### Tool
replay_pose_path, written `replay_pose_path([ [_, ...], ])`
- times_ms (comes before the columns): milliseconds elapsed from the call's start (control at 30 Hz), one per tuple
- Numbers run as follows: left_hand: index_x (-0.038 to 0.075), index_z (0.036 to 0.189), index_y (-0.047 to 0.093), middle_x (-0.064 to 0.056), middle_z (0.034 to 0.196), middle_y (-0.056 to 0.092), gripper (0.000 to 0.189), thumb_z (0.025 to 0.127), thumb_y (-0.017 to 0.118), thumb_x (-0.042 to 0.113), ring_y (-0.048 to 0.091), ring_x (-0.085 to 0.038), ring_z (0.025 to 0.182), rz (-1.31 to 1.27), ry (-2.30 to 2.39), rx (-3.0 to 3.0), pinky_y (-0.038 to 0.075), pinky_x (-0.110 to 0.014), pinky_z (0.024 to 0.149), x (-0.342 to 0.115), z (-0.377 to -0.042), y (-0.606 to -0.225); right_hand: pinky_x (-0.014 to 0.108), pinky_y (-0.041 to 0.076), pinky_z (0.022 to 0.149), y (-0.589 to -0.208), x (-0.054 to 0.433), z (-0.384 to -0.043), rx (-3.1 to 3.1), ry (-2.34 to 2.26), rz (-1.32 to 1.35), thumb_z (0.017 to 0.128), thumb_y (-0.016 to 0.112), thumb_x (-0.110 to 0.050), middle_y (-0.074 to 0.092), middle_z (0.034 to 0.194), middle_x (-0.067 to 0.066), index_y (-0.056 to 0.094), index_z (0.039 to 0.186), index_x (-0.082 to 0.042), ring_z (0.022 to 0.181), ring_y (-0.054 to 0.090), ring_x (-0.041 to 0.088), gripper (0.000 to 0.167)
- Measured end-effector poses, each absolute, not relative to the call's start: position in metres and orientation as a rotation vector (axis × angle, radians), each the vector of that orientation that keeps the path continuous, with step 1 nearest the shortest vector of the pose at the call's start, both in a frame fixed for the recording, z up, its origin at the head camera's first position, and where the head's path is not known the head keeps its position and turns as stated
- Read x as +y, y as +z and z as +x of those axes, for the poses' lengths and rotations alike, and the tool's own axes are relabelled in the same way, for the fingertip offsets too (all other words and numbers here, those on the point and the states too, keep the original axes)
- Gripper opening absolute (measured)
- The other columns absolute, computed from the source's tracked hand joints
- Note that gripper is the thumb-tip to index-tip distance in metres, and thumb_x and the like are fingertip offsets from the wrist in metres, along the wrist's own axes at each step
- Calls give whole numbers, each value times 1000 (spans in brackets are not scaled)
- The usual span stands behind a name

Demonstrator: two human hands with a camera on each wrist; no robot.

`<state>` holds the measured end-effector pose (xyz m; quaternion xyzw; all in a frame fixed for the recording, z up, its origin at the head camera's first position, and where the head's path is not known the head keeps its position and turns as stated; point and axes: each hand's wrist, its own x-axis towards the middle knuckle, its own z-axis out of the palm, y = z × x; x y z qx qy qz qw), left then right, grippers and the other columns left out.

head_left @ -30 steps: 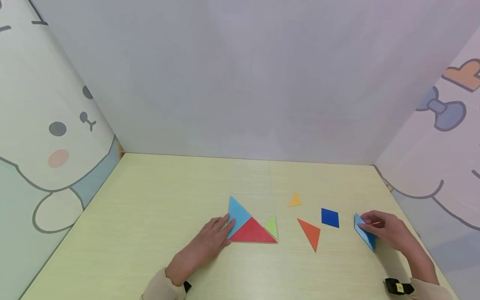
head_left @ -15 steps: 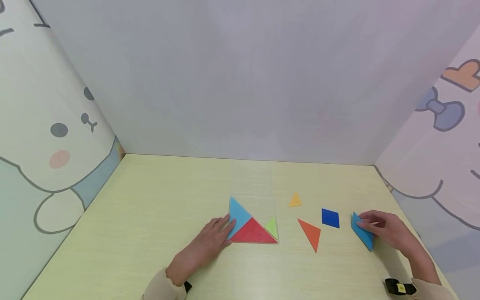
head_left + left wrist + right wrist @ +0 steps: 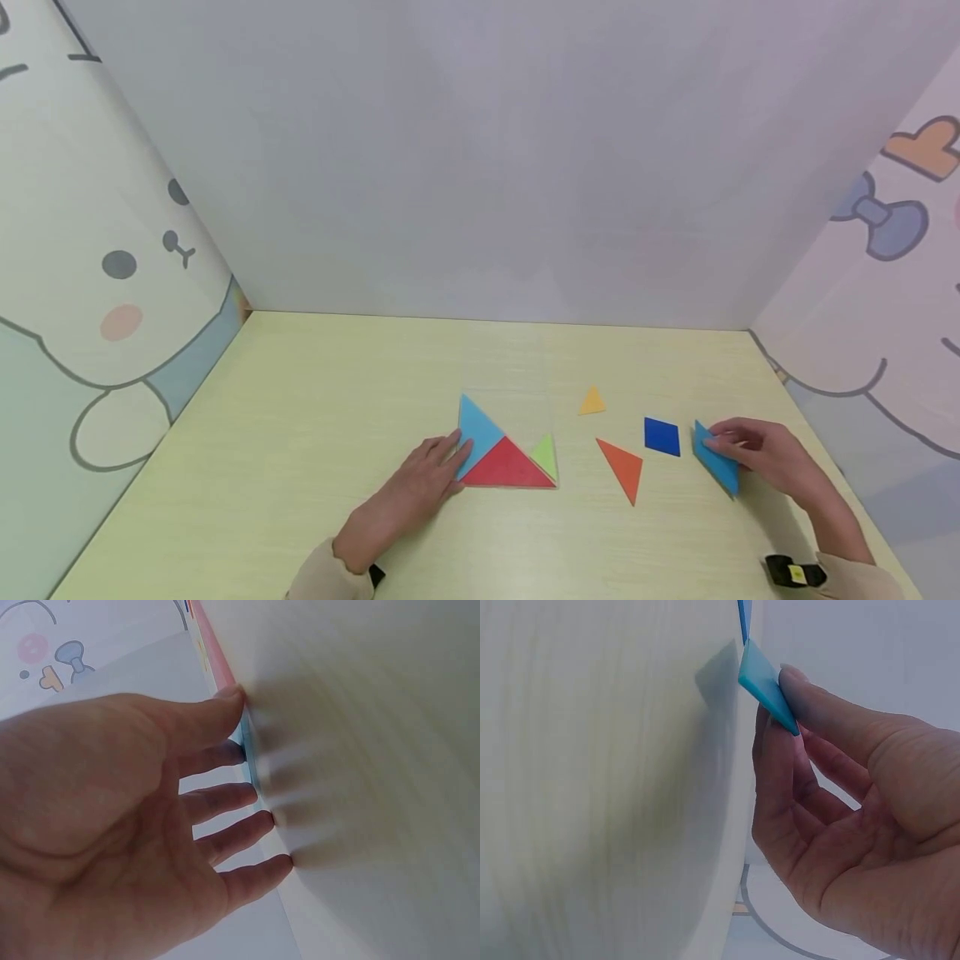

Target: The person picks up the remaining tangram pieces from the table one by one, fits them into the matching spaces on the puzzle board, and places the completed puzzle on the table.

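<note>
My right hand (image 3: 765, 454) pinches a light blue tangram piece (image 3: 716, 460) between thumb and fingers at the right of the table. In the right wrist view the blue piece (image 3: 765, 686) tilts above the tabletop and casts a shadow. My left hand (image 3: 416, 483) rests with extended fingers at the left edge of a clear tray (image 3: 507, 389); its fingertips touch the light blue triangle (image 3: 476, 425). A red triangle (image 3: 508, 467) lies against that triangle, and a small green triangle (image 3: 545, 456) sits along the red one's right side. Part of the light blue triangle is hidden by fingers.
Between the tray and my right hand lie an orange triangle (image 3: 624, 471), a small yellow triangle (image 3: 592, 402) and a dark blue four-sided piece (image 3: 662, 437). A grey panel (image 3: 495, 167) closes off the table's back, with cartoon-printed panels (image 3: 135, 167) at both sides.
My right hand has moved a little to the left with the light blue piece, which has turned slightly. My left hand stays at the tray; the other pieces lie as before.
</note>
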<state>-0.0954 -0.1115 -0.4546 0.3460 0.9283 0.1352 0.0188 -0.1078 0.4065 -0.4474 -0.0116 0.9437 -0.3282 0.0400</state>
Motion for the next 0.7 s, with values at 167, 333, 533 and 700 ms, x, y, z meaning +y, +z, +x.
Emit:
replay_pose_path([
  [167,-4,147,50,-23,150,48,54,101,66,17,51,-38,128,1083,421,2892,47,-51,105,-112,-95,-455,22,54,70,-446,400,-112,2894,-1004,-76,99,71,-24,74,98,6,72,117,1,82,64,6,31],
  [333,-5,147,50,-24,149,49,54,100,67,18,52,-38,127,1116,417,2906,48,-50,104,-113,-97,-458,22,54,70,-444,395,-116,2878,-1009,-76,99,71,-24,74,98,6,72,119,1,82,63,6,32],
  [533,-5,145,51,-24,145,51,54,101,67,20,53,-38,123,1180,397,2939,50,-48,101,-113,-98,-462,25,55,63,-442,387,-121,2848,-1058,-118,99,71,-21,73,96,6,71,120,2,77,61,10,31],
  [700,-5,145,52,-23,147,50,52,101,67,17,52,-37,125,1139,389,2917,48,-48,104,-112,-96,-456,26,57,63,-441,378,-126,2842,-1060,-152,98,72,-21,72,96,6,71,120,1,78,62,10,30],
])
